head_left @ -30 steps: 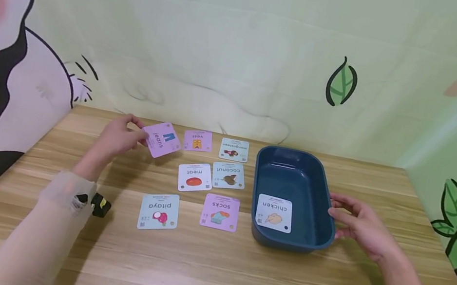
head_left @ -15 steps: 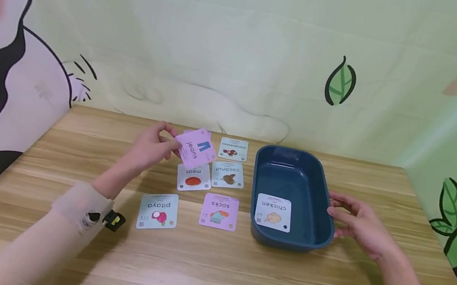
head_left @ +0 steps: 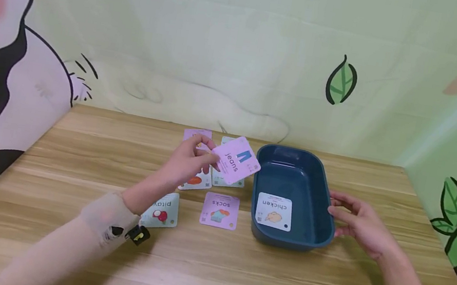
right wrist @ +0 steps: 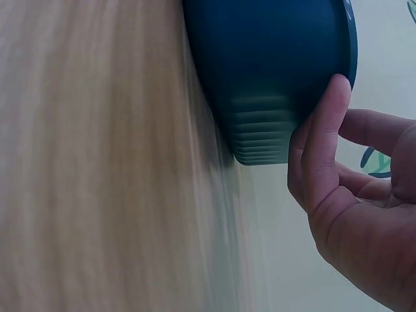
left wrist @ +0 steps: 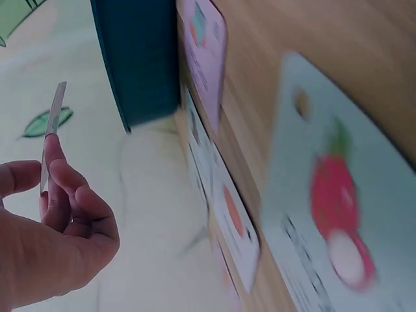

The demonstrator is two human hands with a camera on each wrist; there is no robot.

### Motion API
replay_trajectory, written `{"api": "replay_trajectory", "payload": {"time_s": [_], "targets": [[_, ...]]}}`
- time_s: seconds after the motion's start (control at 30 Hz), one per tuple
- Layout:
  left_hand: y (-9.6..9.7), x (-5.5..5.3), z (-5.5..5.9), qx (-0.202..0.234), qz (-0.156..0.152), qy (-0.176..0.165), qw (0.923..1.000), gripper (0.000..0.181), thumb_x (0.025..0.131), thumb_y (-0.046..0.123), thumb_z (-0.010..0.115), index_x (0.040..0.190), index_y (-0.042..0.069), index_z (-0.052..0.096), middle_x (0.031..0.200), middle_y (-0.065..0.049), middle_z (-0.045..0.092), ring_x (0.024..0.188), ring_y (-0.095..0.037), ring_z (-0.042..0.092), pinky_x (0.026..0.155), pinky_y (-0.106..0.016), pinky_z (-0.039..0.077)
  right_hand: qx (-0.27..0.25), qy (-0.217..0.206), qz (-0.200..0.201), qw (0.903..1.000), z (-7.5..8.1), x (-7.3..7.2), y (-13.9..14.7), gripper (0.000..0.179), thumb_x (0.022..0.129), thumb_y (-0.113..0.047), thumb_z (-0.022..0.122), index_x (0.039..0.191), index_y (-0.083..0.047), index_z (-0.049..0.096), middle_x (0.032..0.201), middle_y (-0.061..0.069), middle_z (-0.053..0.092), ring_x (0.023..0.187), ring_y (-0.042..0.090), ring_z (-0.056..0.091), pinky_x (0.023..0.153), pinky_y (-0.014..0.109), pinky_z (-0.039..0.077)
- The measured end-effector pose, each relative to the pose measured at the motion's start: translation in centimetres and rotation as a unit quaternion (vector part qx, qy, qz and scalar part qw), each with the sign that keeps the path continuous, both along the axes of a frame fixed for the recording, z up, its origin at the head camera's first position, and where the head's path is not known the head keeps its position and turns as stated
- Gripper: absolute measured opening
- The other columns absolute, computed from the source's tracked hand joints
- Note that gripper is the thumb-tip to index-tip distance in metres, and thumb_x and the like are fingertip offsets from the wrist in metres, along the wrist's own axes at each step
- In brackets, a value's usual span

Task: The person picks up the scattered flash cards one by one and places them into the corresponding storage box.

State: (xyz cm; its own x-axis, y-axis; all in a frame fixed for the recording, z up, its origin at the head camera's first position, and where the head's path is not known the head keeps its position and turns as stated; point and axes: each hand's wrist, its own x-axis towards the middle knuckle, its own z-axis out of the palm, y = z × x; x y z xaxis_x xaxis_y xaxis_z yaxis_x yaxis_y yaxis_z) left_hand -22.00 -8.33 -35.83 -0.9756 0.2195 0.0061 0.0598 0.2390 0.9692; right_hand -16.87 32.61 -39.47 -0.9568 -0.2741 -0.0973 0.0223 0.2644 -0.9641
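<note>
My left hand (head_left: 190,159) pinches a purple jeans card (head_left: 236,161) by its left corner. The card is raised and tilted, its right corner at the left rim of the dark blue bin (head_left: 285,239); the left wrist view shows it edge-on. The fingers of my right hand (head_left: 360,226) touch the outer right wall of the bin; in the right wrist view one fingertip (right wrist: 337,84) lies just under the rim. A chicken card (head_left: 274,212) lies inside the bin. Beneath the left hand, the meat card (head_left: 196,182) and coconut card (head_left: 229,180) are partly hidden.
A socks card (head_left: 220,210) lies left of the bin, with the pitaya card (head_left: 165,212) farther left, partly behind the left wrist. The purple vest card (head_left: 196,134) and the mangosteen card (head_left: 226,140) show only in part. A printed cloth (head_left: 224,53) stands behind the table.
My left hand has carried the jeans card rightward from the left of the vest card, across the other cards, to the bin's left rim. The right hand and the bin stay put.
</note>
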Motion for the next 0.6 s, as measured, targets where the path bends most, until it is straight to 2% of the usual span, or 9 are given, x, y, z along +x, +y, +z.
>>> {"api": "replay_trajectory", "payload": {"time_s": [0.1,0.2,0.33,0.43,0.6], "targets": [[1.1,0.3,0.1,-0.009,-0.015,0.005,0.9998,0.022,0.097,0.013,0.065,0.116,0.007,0.054,0.083,-0.009,0.073,0.064,-0.017,0.053,0.047,-0.024,0.026,0.001,0.001,0.001,1.0000,0.0,0.0,-0.1,0.057,0.106,-0.010,0.055,0.150,0.016,0.030,0.132,0.026,0.043,0.097,0.012,0.059,0.064,0.034,0.058],[2.3,0.5,0.0,-0.018,-0.037,0.014,0.9991,0.022,0.098,0.013,0.066,0.117,0.008,0.055,0.089,-0.013,0.075,0.070,-0.022,0.062,0.053,-0.025,0.035,0.003,0.000,0.001,1.0000,0.0,0.0,0.0,0.057,0.106,-0.010,0.055,0.150,0.016,0.030,0.131,0.026,0.043,0.096,0.012,0.059,0.064,0.034,0.058],[3.5,0.7,-0.3,-0.022,-0.060,0.025,0.9976,0.021,0.099,0.011,0.067,0.116,0.008,0.056,0.093,-0.015,0.076,0.081,-0.024,0.070,0.069,-0.028,0.050,0.003,-0.002,0.001,1.0000,0.0,-0.1,0.0,0.057,0.107,-0.011,0.055,0.150,0.016,0.030,0.132,0.026,0.043,0.096,0.013,0.059,0.064,0.034,0.058],[4.3,0.6,-0.5,-0.027,-0.069,0.036,0.9966,0.019,0.099,0.010,0.068,0.114,0.008,0.056,0.090,-0.012,0.076,0.079,-0.022,0.069,0.072,-0.029,0.052,0.004,-0.002,0.002,1.0000,0.0,-0.1,0.0,0.057,0.106,-0.010,0.055,0.150,0.016,0.030,0.131,0.027,0.043,0.096,0.012,0.058,0.064,0.034,0.058],[5.5,0.4,-0.7,-0.036,-0.084,0.051,0.9945,0.018,0.099,0.009,0.068,0.113,0.009,0.057,0.090,-0.009,0.076,0.084,-0.029,0.070,0.071,-0.029,0.050,0.002,-0.001,0.003,1.0000,0.0,-0.1,0.1,0.057,0.107,-0.010,0.055,0.151,0.016,0.030,0.133,0.028,0.042,0.097,0.012,0.058,0.064,0.034,0.057]]}}
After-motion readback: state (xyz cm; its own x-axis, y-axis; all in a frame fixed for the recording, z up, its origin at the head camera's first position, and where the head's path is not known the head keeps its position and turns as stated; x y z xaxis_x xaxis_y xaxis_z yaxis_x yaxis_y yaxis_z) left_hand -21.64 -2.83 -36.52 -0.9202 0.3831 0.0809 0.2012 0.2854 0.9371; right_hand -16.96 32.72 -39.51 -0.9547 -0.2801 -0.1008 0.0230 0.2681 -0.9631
